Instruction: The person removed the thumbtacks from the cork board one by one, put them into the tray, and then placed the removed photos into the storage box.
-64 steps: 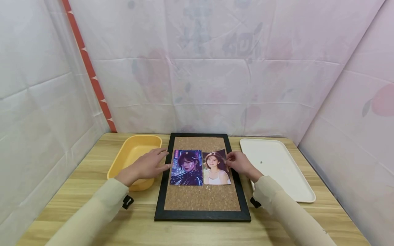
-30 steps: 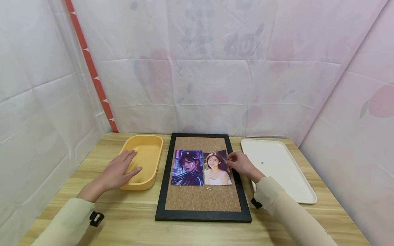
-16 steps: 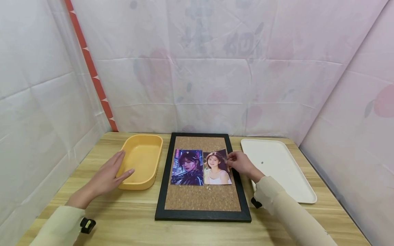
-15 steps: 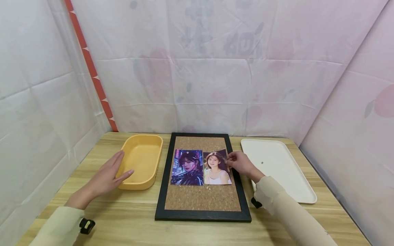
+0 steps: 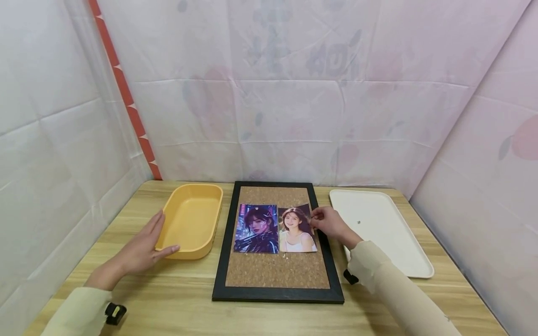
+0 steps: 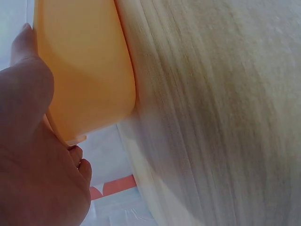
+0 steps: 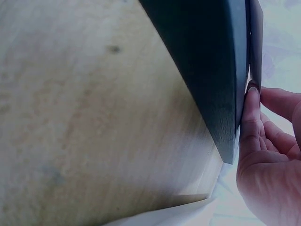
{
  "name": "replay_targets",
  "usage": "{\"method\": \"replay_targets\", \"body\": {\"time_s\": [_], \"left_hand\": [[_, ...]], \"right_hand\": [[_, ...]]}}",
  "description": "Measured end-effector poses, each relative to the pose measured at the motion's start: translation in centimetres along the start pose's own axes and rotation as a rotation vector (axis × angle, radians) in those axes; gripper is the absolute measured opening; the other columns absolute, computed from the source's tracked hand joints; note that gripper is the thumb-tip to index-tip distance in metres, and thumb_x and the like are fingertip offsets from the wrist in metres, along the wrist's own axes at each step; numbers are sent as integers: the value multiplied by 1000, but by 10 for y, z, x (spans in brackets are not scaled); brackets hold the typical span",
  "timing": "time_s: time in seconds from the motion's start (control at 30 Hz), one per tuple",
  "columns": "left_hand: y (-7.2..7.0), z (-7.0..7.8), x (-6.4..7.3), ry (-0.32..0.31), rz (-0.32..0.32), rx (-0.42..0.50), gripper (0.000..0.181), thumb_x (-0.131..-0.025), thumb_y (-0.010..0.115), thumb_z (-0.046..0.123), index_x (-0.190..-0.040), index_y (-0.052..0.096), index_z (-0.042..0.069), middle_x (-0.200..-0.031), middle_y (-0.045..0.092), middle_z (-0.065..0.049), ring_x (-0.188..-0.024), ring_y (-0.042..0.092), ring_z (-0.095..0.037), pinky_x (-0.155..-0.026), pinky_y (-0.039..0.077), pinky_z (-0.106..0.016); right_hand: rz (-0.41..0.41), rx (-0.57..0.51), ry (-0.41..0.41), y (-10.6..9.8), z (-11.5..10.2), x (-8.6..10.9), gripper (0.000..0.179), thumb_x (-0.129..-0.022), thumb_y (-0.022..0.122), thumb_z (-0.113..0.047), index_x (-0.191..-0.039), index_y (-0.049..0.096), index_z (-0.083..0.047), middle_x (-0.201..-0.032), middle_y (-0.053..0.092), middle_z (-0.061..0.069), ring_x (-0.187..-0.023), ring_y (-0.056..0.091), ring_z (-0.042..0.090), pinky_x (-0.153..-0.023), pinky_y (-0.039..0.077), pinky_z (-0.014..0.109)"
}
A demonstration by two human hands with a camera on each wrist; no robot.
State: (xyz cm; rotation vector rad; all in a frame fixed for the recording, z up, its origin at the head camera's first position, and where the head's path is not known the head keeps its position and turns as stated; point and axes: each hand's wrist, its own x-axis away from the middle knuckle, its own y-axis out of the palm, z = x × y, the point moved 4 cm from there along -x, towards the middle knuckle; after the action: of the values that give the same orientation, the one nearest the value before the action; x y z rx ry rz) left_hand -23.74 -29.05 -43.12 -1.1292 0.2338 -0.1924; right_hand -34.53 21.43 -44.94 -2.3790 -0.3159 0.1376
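My left hand [image 5: 136,254] lies against the near left corner of a yellow plastic bin [image 5: 214,219], fingers along its left side and thumb at the near rim. In the left wrist view the bin's wall [image 6: 84,70] stands between thumb and fingertips. My right hand [image 5: 334,224] pinches the right edge of a portrait photo [image 5: 296,235]; the right wrist view shows finger and thumb on that edge, raised a little off the frame. The photo lies on a black-framed cork board [image 5: 277,277], beside a purple-blue illustrated picture [image 5: 256,233] with a small pale dot near its top.
A white tray [image 5: 392,233] with a small dark speck on it lies right of the board. The wooden table [image 5: 180,298] bears everything. Pale printed cloth [image 5: 277,116] hangs behind and at both sides.
My left hand has moved left from the board's edge, over the yellow bin, and down to its near left corner. The right hand keeps its pinch on the photo, nearly unmoved.
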Motion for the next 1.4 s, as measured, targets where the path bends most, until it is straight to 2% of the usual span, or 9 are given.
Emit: {"method": "replay_targets", "body": {"time_s": [0.43,0.8,1.13,1.4], "left_hand": [[1,-1,3,-8,-9,8,116,-92,71,55,-156,6,-16,-166,5,-33,-148,18,-55,-113,26,-69],[2,-1,3,-17,-6,-3,118,-91,71,57,-156,6,-17,-164,9,-35,-147,21,-56,-112,28,-69],[1,-3,3,5,1,-23,118,-92,71,56,-155,5,-18,-164,9,-36,-146,22,-57,-112,29,-69],[0,-2,2,2,-4,-33,117,-92,70,57,-155,6,-19,-164,8,-36,-146,21,-58,-113,28,-69]], "right_hand": [[-6,1,2,1,-1,2,18,-95,65,-3,-108,69,10,-90,74,12,-75,71,18,-67,55,30],[-17,-34,21,2,1,4,20,-95,64,-3,-110,68,10,-92,74,14,-77,69,18,-68,54,29],[-40,-127,31,0,2,-1,21,-98,62,-2,-113,67,12,-94,73,16,-78,67,15,-73,58,33],[-67,-289,73,-4,11,-2,26,-98,61,0,-118,63,16,-98,73,15,-79,67,12,-76,58,30]]}}
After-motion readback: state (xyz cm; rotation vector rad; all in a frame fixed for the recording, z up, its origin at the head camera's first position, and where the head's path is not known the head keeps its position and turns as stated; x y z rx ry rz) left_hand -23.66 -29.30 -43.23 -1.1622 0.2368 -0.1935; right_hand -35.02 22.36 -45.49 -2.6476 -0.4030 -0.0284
